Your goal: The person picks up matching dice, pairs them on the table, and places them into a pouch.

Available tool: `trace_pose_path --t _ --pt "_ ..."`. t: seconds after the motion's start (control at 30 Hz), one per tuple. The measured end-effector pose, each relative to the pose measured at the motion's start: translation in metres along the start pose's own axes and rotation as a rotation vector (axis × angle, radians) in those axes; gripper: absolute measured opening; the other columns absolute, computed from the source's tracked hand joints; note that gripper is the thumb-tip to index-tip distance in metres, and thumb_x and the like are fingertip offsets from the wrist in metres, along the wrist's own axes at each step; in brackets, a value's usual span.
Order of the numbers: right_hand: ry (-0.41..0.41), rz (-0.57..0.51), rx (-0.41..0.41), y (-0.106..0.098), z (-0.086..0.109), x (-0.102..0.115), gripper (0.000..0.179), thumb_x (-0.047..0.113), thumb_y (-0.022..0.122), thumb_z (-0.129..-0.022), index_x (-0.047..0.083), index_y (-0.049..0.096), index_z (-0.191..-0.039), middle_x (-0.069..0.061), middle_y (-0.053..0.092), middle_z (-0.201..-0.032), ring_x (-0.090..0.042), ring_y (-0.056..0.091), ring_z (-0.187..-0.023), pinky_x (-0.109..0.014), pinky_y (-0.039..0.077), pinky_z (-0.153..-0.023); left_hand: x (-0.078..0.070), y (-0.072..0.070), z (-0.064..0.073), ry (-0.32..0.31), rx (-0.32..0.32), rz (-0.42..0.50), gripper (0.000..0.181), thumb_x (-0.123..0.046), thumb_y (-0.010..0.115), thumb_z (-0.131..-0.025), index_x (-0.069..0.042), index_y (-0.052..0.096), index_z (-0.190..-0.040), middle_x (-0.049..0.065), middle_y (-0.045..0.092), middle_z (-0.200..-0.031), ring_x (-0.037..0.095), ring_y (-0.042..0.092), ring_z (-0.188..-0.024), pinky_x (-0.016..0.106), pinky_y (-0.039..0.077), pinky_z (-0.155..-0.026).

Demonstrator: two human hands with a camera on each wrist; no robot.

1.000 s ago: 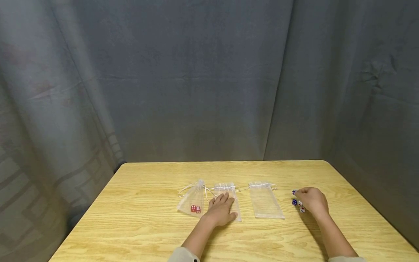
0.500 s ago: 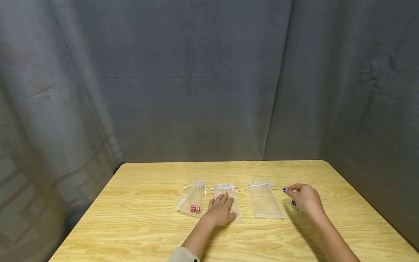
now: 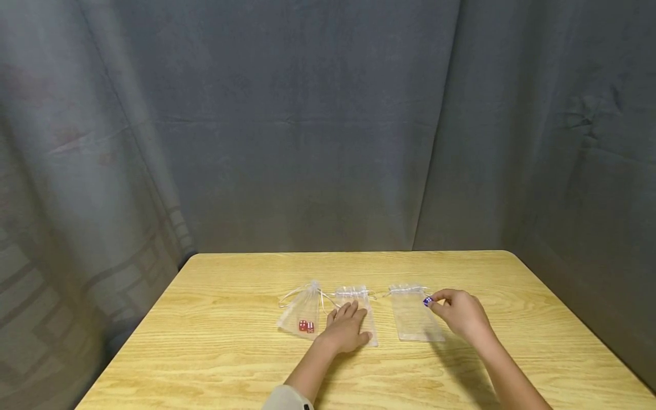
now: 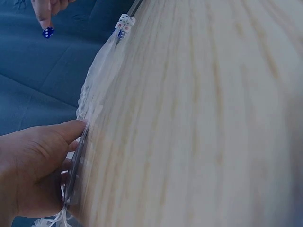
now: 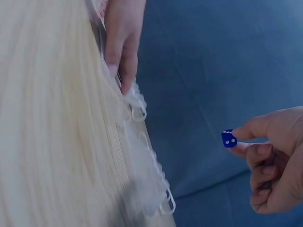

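Observation:
Between thumb and index finger my right hand (image 3: 463, 313) pinches a blue die (image 5: 229, 138) with white pips. In the head view this die overlaps the upper right edge of the right-hand sheer drawstring pouch (image 3: 416, 319). My left hand (image 3: 344, 329) rests with fingers spread on the middle sheer pouch (image 3: 368, 324), hiding much of it. Left of that hand lies a third pouch (image 3: 299, 310), its neck drawn together, with red dice (image 3: 306, 326) inside. White dice (image 4: 127, 22) and another blue die (image 4: 122, 34) show past the pouches in the left wrist view; my right hand hides them in the head view.
The pouches lie in a row on a wood-grain table (image 3: 230, 353). White drawstring loops (image 3: 292, 295) stick out from their tops. A grey curtain (image 3: 307, 142) hangs behind the table and along its sides.
My right hand has lifted the blue die from the group at the right and carried it left to the right-hand pouch. The left hand has stayed in place.

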State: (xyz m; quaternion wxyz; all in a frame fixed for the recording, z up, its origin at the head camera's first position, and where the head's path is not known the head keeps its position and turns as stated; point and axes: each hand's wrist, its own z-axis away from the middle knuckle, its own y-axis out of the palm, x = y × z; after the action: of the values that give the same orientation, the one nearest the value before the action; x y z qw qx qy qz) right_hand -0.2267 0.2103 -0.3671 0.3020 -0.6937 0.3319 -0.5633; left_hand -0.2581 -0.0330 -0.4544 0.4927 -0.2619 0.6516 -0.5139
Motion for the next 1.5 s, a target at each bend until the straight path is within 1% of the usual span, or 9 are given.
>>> trace_pose_path --t 0.17,0.27,0.43,0.6,0.83,0.97,1.1,1.33,1.5 --pt "-0.039 0.002 0.029 0.009 0.008 0.015 0.021 0.014 0.063 -0.085 -0.002 0.068 -0.097 0.002 0.039 -0.05 -0.009 0.029 -0.042 -0.019 0.022 -0.041 0.0 0.0 0.0 0.0 0.001 -0.002 0.055 -0.038 0.055 -0.09 -0.014 0.042 -0.138 0.012 0.028 -0.148 0.028 0.022 -0.135 0.051 0.017 -0.105" --pt "-0.059 0.011 0.042 0.016 0.013 0.022 0.015 0.012 0.065 -0.083 0.001 0.069 -0.093 0.004 0.037 -0.049 -0.007 0.027 -0.041 -0.017 0.02 -0.04 0.0 0.0 0.0 0.0 0.002 -0.004 0.055 -0.039 0.055 -0.09 -0.014 0.041 -0.138 0.011 0.027 -0.148 0.028 0.022 -0.135 0.051 0.017 -0.105" --pt "-0.062 0.043 0.066 0.029 0.019 0.033 0.007 0.01 0.069 -0.079 0.009 0.07 -0.086 0.004 0.039 -0.049 -0.007 0.027 -0.042 -0.017 0.02 -0.04 0.0 0.0 0.001 0.001 -0.002 0.0 0.055 -0.038 0.055 -0.09 -0.014 0.042 -0.138 0.012 0.028 -0.148 0.028 0.022 -0.135 0.051 0.017 -0.104" --pt "-0.068 0.05 0.129 0.042 0.027 0.037 0.005 0.009 0.07 -0.078 0.012 0.07 -0.082 0.003 0.042 -0.053 -0.008 0.033 -0.043 -0.018 0.024 -0.041 -0.001 0.0 0.001 -0.001 -0.011 -0.003 0.055 -0.038 0.056 -0.09 -0.014 0.043 -0.137 0.012 0.029 -0.147 0.028 0.023 -0.135 0.051 0.018 -0.104" --pt "-0.195 0.052 0.237 0.063 0.034 0.032 0.005 0.011 0.07 -0.079 0.007 0.069 -0.082 0.007 0.042 -0.051 -0.003 0.033 -0.04 -0.014 0.025 -0.038 -0.001 0.0 0.001 -0.006 -0.018 0.002 0.055 -0.038 0.057 -0.089 -0.013 0.044 -0.136 0.012 0.03 -0.147 0.029 0.024 -0.134 0.051 0.018 -0.104" --pt "-0.239 0.027 0.311 0.071 0.037 0.029 0.005 0.011 0.07 -0.078 0.007 0.069 -0.08 0.009 0.046 -0.049 -0.003 0.037 -0.042 -0.017 0.032 -0.042 -0.001 0.0 0.001 -0.003 -0.02 -0.002 0.055 -0.038 0.057 -0.089 -0.012 0.044 -0.136 0.012 0.03 -0.147 0.029 0.024 -0.134 0.052 0.019 -0.104" --pt "-0.251 0.022 0.354 0.075 0.038 0.027 0.004 0.011 0.071 -0.078 0.008 0.068 -0.078 0.01 0.05 -0.051 -0.004 0.041 -0.043 -0.022 0.036 -0.044 -0.001 0.0 0.0 -0.002 -0.026 -0.012 0.054 -0.038 0.057 -0.089 -0.013 0.044 -0.136 0.012 0.031 -0.146 0.029 0.025 -0.134 0.051 0.02 -0.103" --pt "-0.259 0.016 0.381 0.076 0.038 0.026 0.005 0.008 0.071 -0.077 0.008 0.067 -0.076 0.009 0.05 -0.054 -0.003 0.04 -0.042 -0.017 0.032 -0.039 0.0 0.001 0.0 -0.008 -0.025 -0.015 0.055 -0.039 0.057 -0.089 -0.013 0.044 -0.136 0.012 0.031 -0.146 0.028 0.024 -0.134 0.051 0.02 -0.103" --pt "-0.239 0.029 0.39 0.075 0.037 0.025 0.005 0.01 0.072 -0.077 0.008 0.068 -0.078 0.009 0.051 -0.057 -0.004 0.041 -0.044 -0.02 0.035 -0.041 0.0 0.001 0.0 -0.004 -0.028 -0.015 0.055 -0.039 0.057 -0.089 -0.013 0.044 -0.136 0.012 0.031 -0.146 0.029 0.025 -0.134 0.051 0.02 -0.103"
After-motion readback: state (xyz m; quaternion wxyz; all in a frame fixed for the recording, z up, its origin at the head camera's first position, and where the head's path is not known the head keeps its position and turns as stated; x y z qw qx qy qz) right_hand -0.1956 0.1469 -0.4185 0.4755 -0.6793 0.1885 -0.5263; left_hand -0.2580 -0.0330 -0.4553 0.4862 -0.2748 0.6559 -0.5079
